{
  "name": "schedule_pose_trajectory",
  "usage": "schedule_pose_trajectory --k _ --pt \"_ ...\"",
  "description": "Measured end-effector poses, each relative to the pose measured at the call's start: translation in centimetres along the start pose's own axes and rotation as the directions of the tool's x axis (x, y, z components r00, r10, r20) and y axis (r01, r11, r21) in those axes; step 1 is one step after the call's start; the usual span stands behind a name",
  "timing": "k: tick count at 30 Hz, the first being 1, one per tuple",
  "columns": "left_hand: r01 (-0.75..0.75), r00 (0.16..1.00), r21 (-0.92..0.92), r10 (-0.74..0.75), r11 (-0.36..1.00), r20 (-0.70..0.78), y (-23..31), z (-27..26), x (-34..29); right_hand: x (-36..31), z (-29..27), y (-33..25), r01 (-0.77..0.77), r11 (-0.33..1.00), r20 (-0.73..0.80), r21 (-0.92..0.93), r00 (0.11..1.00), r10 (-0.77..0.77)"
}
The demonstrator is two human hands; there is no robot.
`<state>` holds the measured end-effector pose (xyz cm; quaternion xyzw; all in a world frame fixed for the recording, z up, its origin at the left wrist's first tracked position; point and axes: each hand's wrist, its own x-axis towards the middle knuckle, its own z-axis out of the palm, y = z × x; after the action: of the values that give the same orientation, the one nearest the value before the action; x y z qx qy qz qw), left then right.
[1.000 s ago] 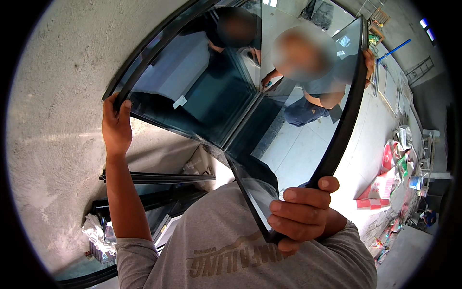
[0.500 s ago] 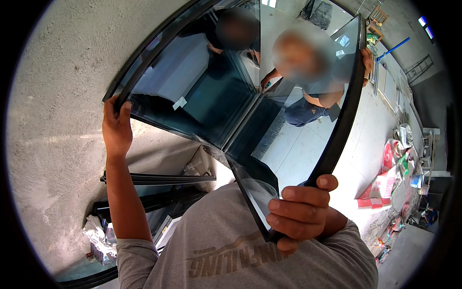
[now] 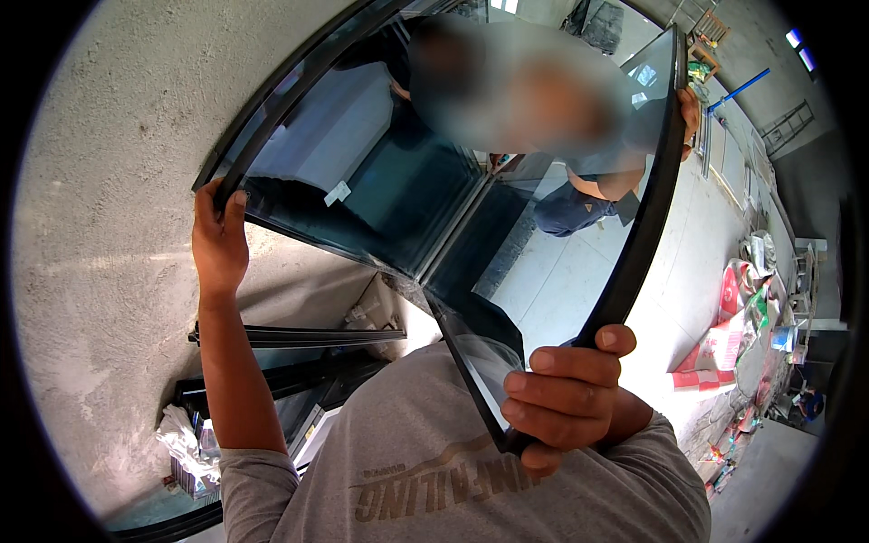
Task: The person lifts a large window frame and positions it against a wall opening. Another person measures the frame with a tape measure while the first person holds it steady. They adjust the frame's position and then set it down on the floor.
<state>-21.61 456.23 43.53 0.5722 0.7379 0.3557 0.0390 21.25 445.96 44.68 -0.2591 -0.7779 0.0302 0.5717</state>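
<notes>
- Rough grey plaster wall (image 3: pixel 109 190) on your left; patterned box (image 3: pixel 192 472) below, crumpled white plastic (image 3: pixel 174 433) at its top.
- Your left hand (image 3: pixel 220 242) clamps the lower corner of a black-framed dark glass panel (image 3: pixel 380 195).
- Clear glass panel (image 3: pixel 566 262) angles off it; your right hand (image 3: pixel 570 398), well apart, wraps its near corner.
- Co-worker's hand (image 3: pixel 690 118) on its far edge.
- Wrinkled red-white sheeting (image 3: pixel 715 355); small bucket (image 3: pixel 784 338), contents unreadable.

A dark, reflective glass panel (image 3: pixel 362 172) with black edging slants beside a clear, black-framed window (image 3: pixel 557 258), also tilted.
</notes>
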Motion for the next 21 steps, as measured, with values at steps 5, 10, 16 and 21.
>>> schedule_pose_trajectory --k 5,10,16,21 --pt "-0.034 0.999 -0.013 0.034 0.999 -0.025 -0.18 0.26 0.11 -0.07 0.17 0.12 0.005 1.000 -0.026 0.008 1.000 -0.004" --pt "0.013 1.000 0.005 -0.013 1.000 0.008 -0.05 -0.01 0.09 0.02 0.36 0.24 0.021 1.000 -0.032 0.005 0.999 -0.021" --pt "-0.013 1.000 -0.004 0.013 1.000 -0.006 -0.34 0.06 0.06 -0.04 0.43 0.16 0.013 1.000 -0.041 0.008 0.999 -0.013" --pt "-0.019 1.000 -0.001 0.019 1.000 -0.013 0.04 0.01 0.03 0.09 0.79 0.34 0.021 1.000 -0.057 0.011 0.998 -0.021"
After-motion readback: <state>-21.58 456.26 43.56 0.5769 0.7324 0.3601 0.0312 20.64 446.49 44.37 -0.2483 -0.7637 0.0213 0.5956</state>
